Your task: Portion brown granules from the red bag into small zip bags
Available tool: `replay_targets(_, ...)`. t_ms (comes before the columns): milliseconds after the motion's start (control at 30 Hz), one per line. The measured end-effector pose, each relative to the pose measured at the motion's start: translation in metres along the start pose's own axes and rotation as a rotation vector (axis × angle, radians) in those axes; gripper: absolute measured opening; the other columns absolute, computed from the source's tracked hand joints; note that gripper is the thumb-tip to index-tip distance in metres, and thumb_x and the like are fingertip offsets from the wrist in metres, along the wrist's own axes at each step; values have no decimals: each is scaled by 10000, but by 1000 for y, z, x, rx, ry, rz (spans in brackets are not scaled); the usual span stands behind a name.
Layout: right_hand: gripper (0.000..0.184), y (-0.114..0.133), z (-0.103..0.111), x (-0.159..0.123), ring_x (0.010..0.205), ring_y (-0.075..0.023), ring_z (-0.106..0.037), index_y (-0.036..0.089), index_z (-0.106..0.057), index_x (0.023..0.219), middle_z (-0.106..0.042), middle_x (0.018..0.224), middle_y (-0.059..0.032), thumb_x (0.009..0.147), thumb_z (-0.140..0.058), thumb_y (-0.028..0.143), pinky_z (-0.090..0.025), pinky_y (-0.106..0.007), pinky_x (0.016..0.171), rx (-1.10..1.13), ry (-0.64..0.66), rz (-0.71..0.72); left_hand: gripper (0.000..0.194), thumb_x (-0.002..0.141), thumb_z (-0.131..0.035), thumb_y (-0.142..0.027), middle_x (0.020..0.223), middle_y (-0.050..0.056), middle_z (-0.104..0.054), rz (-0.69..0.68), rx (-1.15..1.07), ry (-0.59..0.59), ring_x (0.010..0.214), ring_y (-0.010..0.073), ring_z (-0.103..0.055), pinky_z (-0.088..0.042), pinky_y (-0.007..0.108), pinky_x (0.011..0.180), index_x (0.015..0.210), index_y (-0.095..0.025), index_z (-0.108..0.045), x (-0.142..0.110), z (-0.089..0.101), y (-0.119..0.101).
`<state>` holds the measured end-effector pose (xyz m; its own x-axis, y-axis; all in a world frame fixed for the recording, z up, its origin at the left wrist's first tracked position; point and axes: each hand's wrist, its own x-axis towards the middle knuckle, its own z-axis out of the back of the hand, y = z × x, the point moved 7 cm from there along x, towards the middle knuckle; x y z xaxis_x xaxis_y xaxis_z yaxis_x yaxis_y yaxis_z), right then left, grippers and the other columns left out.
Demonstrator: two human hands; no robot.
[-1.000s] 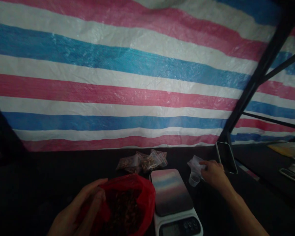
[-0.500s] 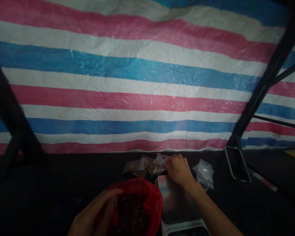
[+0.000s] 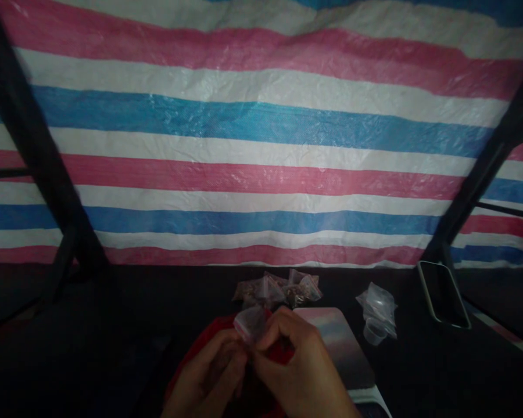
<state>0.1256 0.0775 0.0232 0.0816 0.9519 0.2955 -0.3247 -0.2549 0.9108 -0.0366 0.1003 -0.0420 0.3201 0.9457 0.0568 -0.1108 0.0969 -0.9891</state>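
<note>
Your L hand (image 3: 211, 374) & R hand (image 3: 303, 360): fingers pinched closed on clear baggie (image 3: 250, 323) over red bag (image 3: 207, 331); filled pkts (image 3: 303, 293) 1 o'clock, scale (image 3: 340, 345) approx 3.

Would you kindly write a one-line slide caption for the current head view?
Left hand and right hand pinch a small clear bag over a red bag, beside a scale.

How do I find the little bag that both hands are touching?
Look below the striped sheet to the dark table. Near the picture's bottom middle, over the red bag, the left hand and right hand meet at the clear bag. Filled bags and spare bags lie on the table; only this one is held.
</note>
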Motion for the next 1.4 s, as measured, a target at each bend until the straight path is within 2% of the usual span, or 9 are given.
replay_targets(200,178,-12,-25,-9,760,-177,-714,232,-619,684,-721,795,2,835,-709,201,-533,-242,665,117,141,-112,437,950,-612,-694,771,-28,-688,15,-60,24,728,162,-663,-567,225,667,886,-273,-711,3,2,-4)
replay_targets(300,177,-17,-24,-10,727,-179,-705,237,-631,720,-715,778,3,869,-706,296,-527,-246,624,165,101,-144,430,985,-548,-675,786,-17,-708,-1,0,22,740,180,-688,-605,254,708,863,-283,-676,1,3,-5)
replay_targets(467,219,-21,-26,-15,653,-170,-645,247,-635,715,-664,735,0,907,-676,343,-501,-260,581,0,-38,-48,372,1024,-485,-563,780,-11,-720,-131,212,-86,732,186,-703,-611,244,685,818,-296,-644,-3,5,-19)
replay_targets(600,220,-20,-29,-24,670,-185,-663,266,-605,727,-660,762,-16,938,-637,322,-505,-275,579,-149,-133,105,325,1031,-469,-500,812,-4,-749,-165,290,-53,770,189,-722,-598,247,722,845,-297,-641,-4,1,-24)
replay_targets(767,210,-13,-6,-24,624,-192,-670,288,-576,751,-675,743,-8,943,-642,339,-528,-292,581,-329,-271,176,294,1043,-452,-447,852,5,-729,-201,318,-30,795,177,-700,-551,239,774,893,-280,-641,-10,-3,-20)
replay_targets(1000,65,2,-1,-21,711,-209,-742,303,-675,979,-754,867,-18,964,-642,357,-625,-279,654,-365,-120,277,368,1045,-472,-540,913,17,-731,-140,119,-66,889,183,-707,-571,249,862,883,-259,-645,-9,5,-19)
replay_targets(1100,335,-9,-4,-25,1058,-266,-796,296,-663,1309,-788,1232,-80,992,-620,395,-662,-325,865,-354,-76,227,414,991,-554,-646,1102,40,-790,-40,-97,-84,1011,213,-737,-587,297,969,1028,-259,-695,-6,8,-16)
replay_targets(1200,460,-26,2,-26,1315,-298,-702,285,-590,1481,-709,1460,-99,1050,-528,432,-613,-397,1044,-311,-101,118,460,984,-567,-666,1198,48,-804,-14,-157,-34,1079,230,-744,-594,309,976,1111,-262,-746,-8,4,-17)
replay_targets(1400,472,-42,4,-15,1132,-301,-796,272,-686,1361,-819,1255,-102,983,-624,547,-662,-387,947,-67,-69,-45,346,1032,-537,-493,1110,42,-819,-90,-44,63,1032,205,-755,-584,269,927,1144,-257,-765,-16,-5,-26)
